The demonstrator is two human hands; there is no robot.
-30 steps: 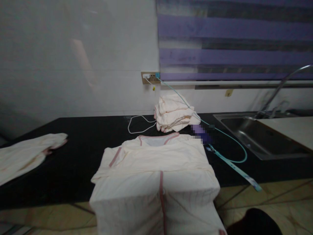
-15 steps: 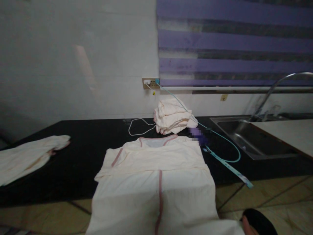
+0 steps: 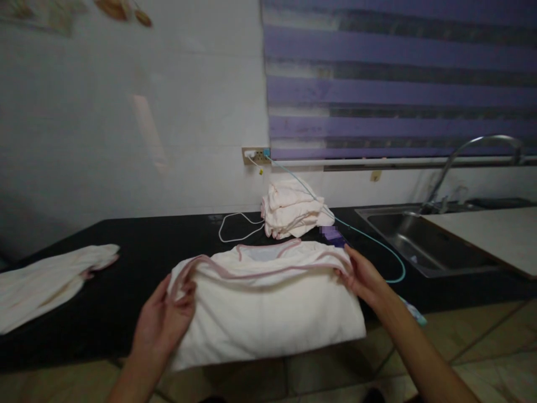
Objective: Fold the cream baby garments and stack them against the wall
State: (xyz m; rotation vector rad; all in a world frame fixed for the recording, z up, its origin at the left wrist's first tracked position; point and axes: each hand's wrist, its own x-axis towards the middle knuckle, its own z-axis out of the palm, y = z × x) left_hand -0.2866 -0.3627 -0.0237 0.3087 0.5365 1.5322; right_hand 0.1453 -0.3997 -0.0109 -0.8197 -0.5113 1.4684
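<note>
A cream garment with pink trim [image 3: 268, 305] lies on the black countertop [image 3: 138, 263], its lower half doubled up over the upper half, the fold hanging slightly past the front edge. My left hand [image 3: 165, 319] pinches the folded-over hem at the left corner. At the right corner, my right hand [image 3: 363, 277] grips the same hem. A stack of folded cream garments [image 3: 291, 208] sits behind it against the wall.
Another cream garment [image 3: 46, 282] lies spread at the left. A white cable [image 3: 235, 224] and a teal cable [image 3: 377, 246] run from a wall socket [image 3: 255, 155]. A steel sink [image 3: 413, 243] with a tap [image 3: 470, 154] is on the right, under a purple blind.
Both hands have come into view and lifted the hanging lower half of the garment up over its upper half. The camera has tilted down slightly.
</note>
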